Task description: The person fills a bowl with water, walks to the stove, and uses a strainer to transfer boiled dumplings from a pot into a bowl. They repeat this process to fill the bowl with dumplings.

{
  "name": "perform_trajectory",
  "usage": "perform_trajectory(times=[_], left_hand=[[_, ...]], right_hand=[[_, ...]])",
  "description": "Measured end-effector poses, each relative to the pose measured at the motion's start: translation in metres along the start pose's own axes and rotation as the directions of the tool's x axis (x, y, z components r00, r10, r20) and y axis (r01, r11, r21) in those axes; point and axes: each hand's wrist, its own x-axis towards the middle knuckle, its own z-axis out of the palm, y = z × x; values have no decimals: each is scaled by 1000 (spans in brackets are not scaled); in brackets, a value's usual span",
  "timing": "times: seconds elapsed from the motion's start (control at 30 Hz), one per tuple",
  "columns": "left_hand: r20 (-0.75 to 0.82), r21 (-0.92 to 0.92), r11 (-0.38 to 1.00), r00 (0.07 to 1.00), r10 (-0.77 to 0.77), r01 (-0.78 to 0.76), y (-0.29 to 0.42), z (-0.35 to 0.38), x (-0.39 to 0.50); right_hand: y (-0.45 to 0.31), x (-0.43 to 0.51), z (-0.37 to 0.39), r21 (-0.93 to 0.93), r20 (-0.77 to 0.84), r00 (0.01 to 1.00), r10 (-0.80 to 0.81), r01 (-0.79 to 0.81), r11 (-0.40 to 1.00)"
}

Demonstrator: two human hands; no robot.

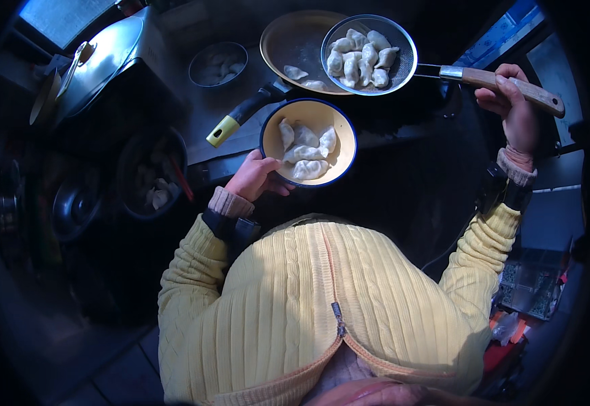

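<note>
My left hand (257,177) grips the near left rim of a cream enamel bowl (343,162) with a dark blue edge, which holds several dumplings (310,169). In my right hand (513,106) is the wooden handle of a wire-mesh strainer (405,71). Its basket carries several pale boiled dumplings (368,53) and hangs over the right part of a wide pan (269,38). Two more dumplings (295,72) show in the pan. The pan's black handle with a yellow-green end (224,131) points towards the lower left, beside the bowl.
A smaller bowl of dumplings (219,44) stands left of the pan. Farther left are a large domed metal lid (112,45) and, lower, a dark pot (183,147) with pale pieces and a red utensil inside. A compartmented plastic box (530,289) lies at the lower right.
</note>
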Motion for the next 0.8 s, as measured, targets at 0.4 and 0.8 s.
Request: perform_trajectory(times=[0.4, 0.8], left_hand=[[259, -11, 1000, 966, 22, -20, 46, 53, 17], [276, -62, 983, 944, 181, -170, 42, 52, 16]], right_hand=[[-54, -87, 25, -225, 274, 894, -355, 418, 880], [-75, -90, 23, -337, 441, 704, -557, 705, 623]])
